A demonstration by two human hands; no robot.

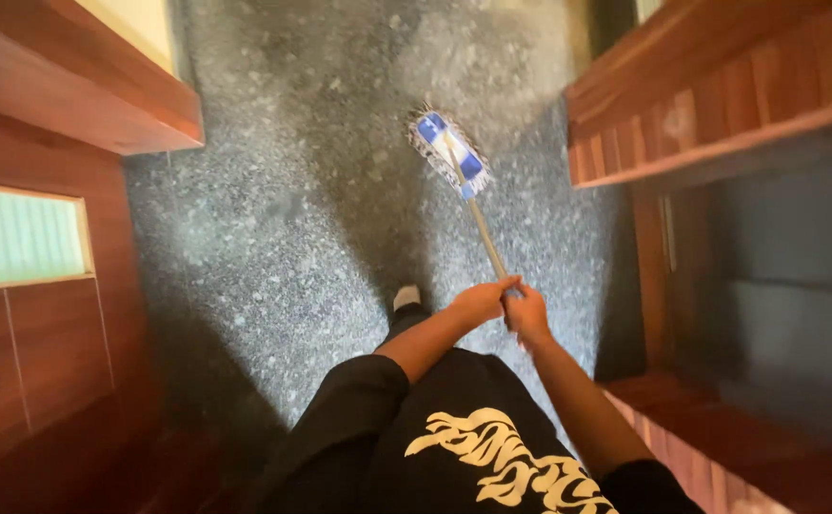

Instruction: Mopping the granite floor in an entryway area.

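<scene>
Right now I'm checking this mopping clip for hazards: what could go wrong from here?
Both hands, the left hand and right hand, grip the very top of the mop handle, so control of the mop head may be loose. The passage is narrow: a swing could knock the wooden shelf on the right. The foot stands on the speckled floor; if wet, it may slip.

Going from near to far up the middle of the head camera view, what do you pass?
Black shirt with a pale print → left hand and right hand, both closed around the mop handle → flat mop head, blue and white → speckled grey floor beyond.
</scene>
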